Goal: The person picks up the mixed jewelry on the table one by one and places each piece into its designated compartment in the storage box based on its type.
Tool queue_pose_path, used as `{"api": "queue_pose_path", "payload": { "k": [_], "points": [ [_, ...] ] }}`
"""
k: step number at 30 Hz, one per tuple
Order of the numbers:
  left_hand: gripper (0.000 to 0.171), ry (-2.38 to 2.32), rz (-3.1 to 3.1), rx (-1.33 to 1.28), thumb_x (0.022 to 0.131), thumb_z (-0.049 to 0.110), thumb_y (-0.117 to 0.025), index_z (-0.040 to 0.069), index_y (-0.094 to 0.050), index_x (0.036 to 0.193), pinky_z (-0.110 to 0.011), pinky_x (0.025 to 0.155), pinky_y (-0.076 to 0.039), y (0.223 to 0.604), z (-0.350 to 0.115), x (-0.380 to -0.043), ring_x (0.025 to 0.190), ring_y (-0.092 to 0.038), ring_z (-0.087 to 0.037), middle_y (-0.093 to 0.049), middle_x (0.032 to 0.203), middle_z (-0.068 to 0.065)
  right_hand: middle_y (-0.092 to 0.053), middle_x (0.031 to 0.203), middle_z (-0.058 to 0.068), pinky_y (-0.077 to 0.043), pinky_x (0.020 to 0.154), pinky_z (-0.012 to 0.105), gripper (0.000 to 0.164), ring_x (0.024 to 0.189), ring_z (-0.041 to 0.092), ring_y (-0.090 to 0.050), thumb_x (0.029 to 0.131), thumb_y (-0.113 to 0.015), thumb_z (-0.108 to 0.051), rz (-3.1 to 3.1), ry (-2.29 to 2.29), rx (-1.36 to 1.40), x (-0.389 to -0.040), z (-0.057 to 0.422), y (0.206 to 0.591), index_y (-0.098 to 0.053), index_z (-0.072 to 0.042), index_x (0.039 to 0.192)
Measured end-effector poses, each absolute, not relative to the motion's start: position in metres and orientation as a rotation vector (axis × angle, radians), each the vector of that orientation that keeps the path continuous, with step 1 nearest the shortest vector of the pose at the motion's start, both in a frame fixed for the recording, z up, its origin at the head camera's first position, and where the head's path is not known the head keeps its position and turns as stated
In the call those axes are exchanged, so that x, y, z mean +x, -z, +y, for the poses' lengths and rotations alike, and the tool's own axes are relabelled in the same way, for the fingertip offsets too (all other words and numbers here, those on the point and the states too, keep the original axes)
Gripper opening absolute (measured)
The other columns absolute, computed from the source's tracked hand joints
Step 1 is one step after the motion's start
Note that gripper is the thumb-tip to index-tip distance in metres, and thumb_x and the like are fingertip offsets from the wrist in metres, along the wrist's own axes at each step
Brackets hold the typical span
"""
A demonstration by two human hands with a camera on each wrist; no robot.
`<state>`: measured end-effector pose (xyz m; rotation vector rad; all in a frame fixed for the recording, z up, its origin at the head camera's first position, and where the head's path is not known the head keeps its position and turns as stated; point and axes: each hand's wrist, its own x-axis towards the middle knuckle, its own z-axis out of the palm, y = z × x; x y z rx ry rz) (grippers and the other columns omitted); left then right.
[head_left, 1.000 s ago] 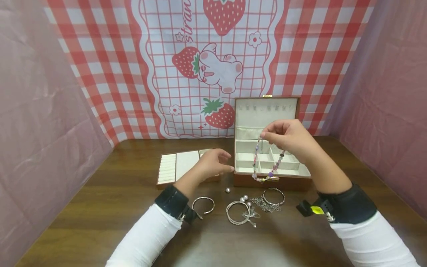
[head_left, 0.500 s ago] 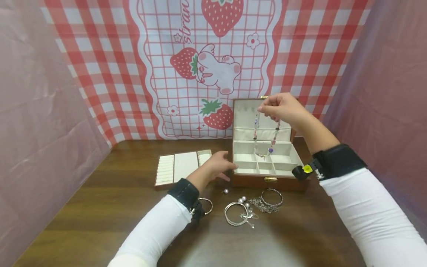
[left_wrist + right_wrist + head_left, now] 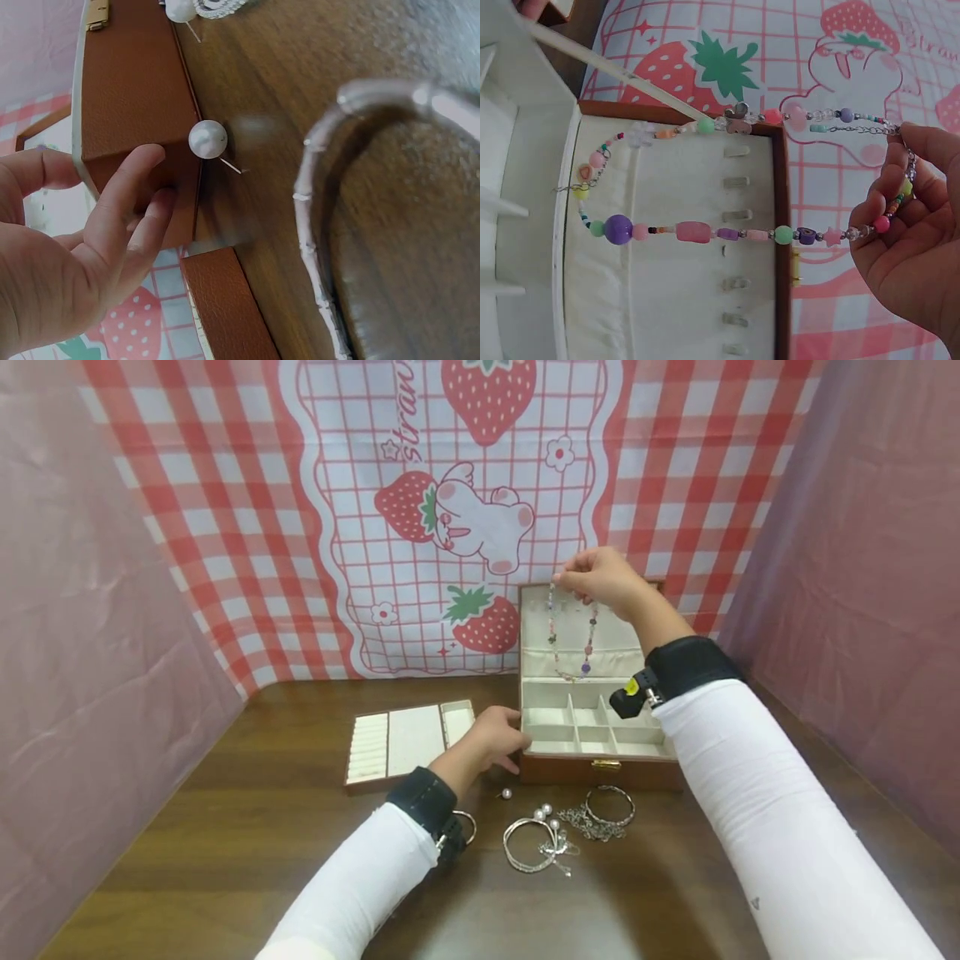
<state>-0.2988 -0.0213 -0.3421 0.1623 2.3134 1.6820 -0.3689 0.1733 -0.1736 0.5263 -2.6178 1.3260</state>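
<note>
My right hand pinches one end of a beaded necklace in front of the raised lid of the jewelry box. Seen from the right wrist, the necklace hangs as a loop of pastel beads, with a loose extender chain near the fingertips. A row of small hooks lines the inside of the lid behind it. My left hand rests at the box's left front corner. In the left wrist view its thumb lies at the rim and its loosely bent fingers touch the brown box wall.
A ring tray lies left of the box. In front are a pearl stud, more pearl studs, bangles, silver chains and another bangle below my left wrist. A checked strawberry cloth hangs behind.
My right hand has lifted the necklace from over the box compartments up and back, to the lid. My left hand has moved slightly right, against the box corner.
</note>
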Motion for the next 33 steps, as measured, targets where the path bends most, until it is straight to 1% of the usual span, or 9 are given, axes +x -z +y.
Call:
{"api": "queue_pose_path", "payload": {
  "k": [7,13,16,19,22,25,29,31,33],
  "points": [
    [0.064,-1.655,2.372,0.165,0.081,-0.008,-0.058,-0.007,-0.041,0.142,-0.036,0.054,-0.06,0.341,-0.025,-0.297,0.107,-0.06,-0.037,-0.047,0.137,-0.027,-0.053,0.071,0.002,-0.046,0.067,0.035,0.025,0.066,0.013,-0.049,0.096,-0.062,-0.02,-2.564,-1.406,0.391,-0.397,0.158,0.181,-0.065,0.005,0.102],
    [0.066,-1.692,2.349,0.174,0.079,-0.009,-0.058,-0.007,-0.041,0.143,-0.036,0.054,-0.06,0.341,-0.027,-0.298,0.103,-0.062,-0.036,-0.045,0.139,-0.027,-0.056,0.076,0.003,-0.05,0.072,0.034,0.022,0.071,0.017,-0.054,0.097,-0.061,-0.016,-2.523,-1.462,0.304,-0.412,0.149,0.195,-0.064,0.005,0.104],
    [0.066,-1.714,2.334,0.189,0.079,-0.009,-0.059,-0.007,-0.041,0.142,-0.037,0.054,-0.06,0.342,-0.026,-0.299,0.105,-0.062,-0.036,-0.049,0.136,-0.026,-0.057,0.08,0.007,-0.05,0.074,0.035,0.024,0.073,0.02,-0.054,0.098,-0.06,-0.017,-2.51,-1.465,0.26,-0.415,0.151,0.203,-0.064,0.006,0.104],
    [0.066,-1.723,2.322,0.191,0.079,-0.009,-0.059,-0.007,-0.042,0.142,-0.037,0.054,-0.06,0.342,-0.024,-0.299,0.106,-0.061,-0.036,-0.052,0.134,-0.025,-0.06,0.092,0.01,-0.049,0.076,0.035,0.029,0.077,0.018,-0.054,0.098,-0.06,-0.021,-2.524,-1.405,0.198,-0.417,0.153,0.208,-0.067,0.005,0.107],
    [0.066,-1.718,2.322,0.186,0.079,-0.009,-0.06,-0.006,-0.042,0.142,-0.037,0.054,-0.06,0.343,-0.022,-0.299,0.107,-0.061,-0.036,-0.052,0.135,-0.025,-0.062,0.103,0.013,-0.049,0.074,0.032,0.03,0.075,0.015,-0.053,0.097,-0.062,-0.022,-2.52,-1.359,0.13,-0.42,0.153,0.213,-0.069,0.005,0.11],
    [0.067,-1.717,2.327,0.195,0.078,-0.009,-0.059,-0.006,-0.042,0.143,-0.037,0.054,-0.06,0.343,-0.021,-0.299,0.108,-0.061,-0.037,-0.05,0.137,-0.026,-0.065,0.104,0.016,-0.048,0.072,0.032,0.028,0.074,0.017,-0.055,0.094,-0.065,-0.02,-2.505,-1.296,0.061,-0.423,0.151,0.217,-0.071,0.004,0.107],
    [0.067,-1.726,2.326,0.192,0.078,-0.01,-0.06,-0.006,-0.042,0.143,-0.037,0.053,-0.06,0.344,-0.022,-0.298,0.109,-0.06,-0.038,-0.05,0.136,-0.027,-0.07,0.102,0.017,-0.051,0.082,0.036,0.027,0.088,0.025,-0.06,0.092,-0.066,-0.022,-2.524,-1.129,0.023,-0.429,0.146,0.224,-0.074,0.0,0.104],
    [0.067,-1.732,2.323,0.183,0.078,-0.01,-0.06,-0.006,-0.043,0.142,-0.037,0.053,-0.06,0.346,-0.022,-0.297,0.109,-0.06,-0.037,-0.05,0.135,-0.027,-0.071,0.104,0.016,-0.05,0.09,0.038,0.027,0.099,0.029,-0.061,0.092,-0.065,-0.024,-2.539,-1.041,0.024,-0.43,0.144,0.227,-0.075,-0.001,0.104],
    [0.067,-1.742,2.309,0.177,0.078,-0.01,-0.06,-0.006,-0.042,0.143,-0.037,0.053,-0.06,0.348,-0.022,-0.297,0.109,-0.06,-0.037,-0.051,0.135,-0.027,-0.071,0.106,0.016,-0.05,0.093,0.041,0.026,0.105,0.032,-0.061,0.092,-0.065,-0.023,-2.549,-0.984,0.021,-0.432,0.143,0.23,-0.075,-0.002,0.103]
  ]
}}
